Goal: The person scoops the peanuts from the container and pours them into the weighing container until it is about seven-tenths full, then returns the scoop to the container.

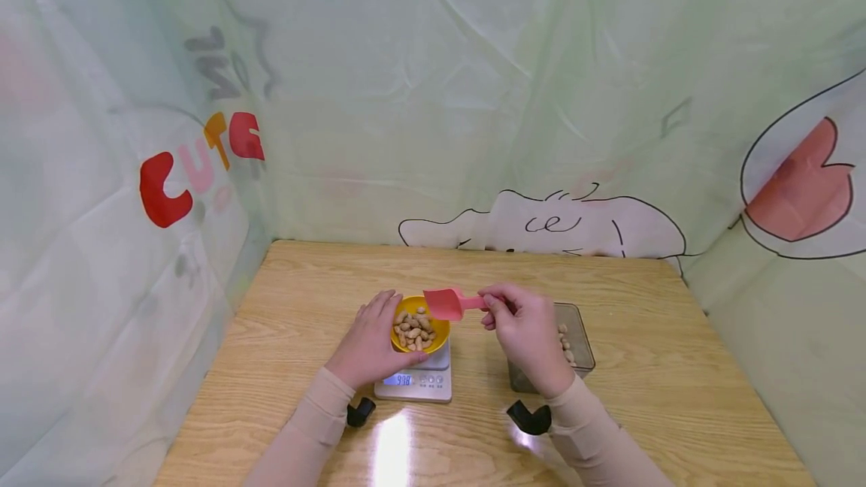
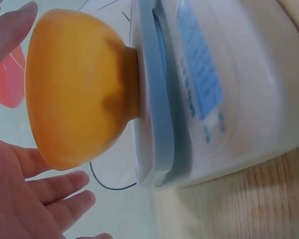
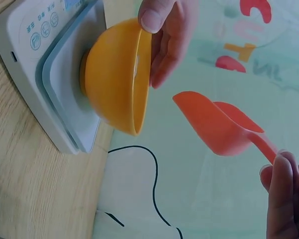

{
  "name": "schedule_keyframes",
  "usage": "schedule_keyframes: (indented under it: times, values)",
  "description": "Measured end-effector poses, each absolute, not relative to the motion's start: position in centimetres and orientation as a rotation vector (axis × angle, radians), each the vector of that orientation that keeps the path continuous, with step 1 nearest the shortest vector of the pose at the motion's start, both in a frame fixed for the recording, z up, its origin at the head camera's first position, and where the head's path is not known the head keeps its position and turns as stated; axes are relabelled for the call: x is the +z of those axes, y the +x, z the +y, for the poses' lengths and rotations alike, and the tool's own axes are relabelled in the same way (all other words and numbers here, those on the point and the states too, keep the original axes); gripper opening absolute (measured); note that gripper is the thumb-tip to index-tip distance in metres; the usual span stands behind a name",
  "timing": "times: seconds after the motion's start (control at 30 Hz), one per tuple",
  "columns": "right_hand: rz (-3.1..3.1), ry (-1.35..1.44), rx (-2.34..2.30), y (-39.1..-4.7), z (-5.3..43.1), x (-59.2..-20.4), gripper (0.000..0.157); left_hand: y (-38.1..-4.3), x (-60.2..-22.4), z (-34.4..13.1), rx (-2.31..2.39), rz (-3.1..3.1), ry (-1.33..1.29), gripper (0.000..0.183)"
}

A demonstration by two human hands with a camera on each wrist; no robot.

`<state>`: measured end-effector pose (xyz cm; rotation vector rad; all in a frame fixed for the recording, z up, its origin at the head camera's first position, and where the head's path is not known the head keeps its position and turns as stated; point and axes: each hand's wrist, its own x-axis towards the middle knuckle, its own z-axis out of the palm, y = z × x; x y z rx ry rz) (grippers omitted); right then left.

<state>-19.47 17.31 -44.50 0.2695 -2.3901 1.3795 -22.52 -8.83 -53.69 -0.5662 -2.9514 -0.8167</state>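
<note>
On the silver kitchen scale (image 1: 413, 391) stands a yellow bowl (image 2: 79, 89) with peanuts (image 1: 414, 329) inside. My left hand (image 1: 370, 340) holds the bowl from its left side, thumb at the near rim and fingers round the far side. A pinkish-red scoop (image 3: 221, 124) hangs over the bowl's right rim in the head view, raised above it in the right wrist view. By its handle, my right hand (image 1: 524, 325) pinches the scoop between thumb and fingers. The scoop's inside is largely hidden from view.
A clear plastic box (image 1: 583, 340) holding some peanuts sits on the right, partly behind my right wrist. Blue digits glow on the scale's display (image 1: 399, 380). The wooden table (image 1: 304, 284) meets a printed curtain (image 1: 379, 134) at the back and both sides.
</note>
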Motion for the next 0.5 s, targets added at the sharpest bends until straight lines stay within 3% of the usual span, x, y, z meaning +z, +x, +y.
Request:
schedule_keyframes:
  times: [0.5]
  values:
    - [-2.345, -0.220, 2.161, -20.3, 19.1, -44.2, 0.026, -22.2, -52.5, -8.1, -0.829, -2.916, -0.629, 0.114]
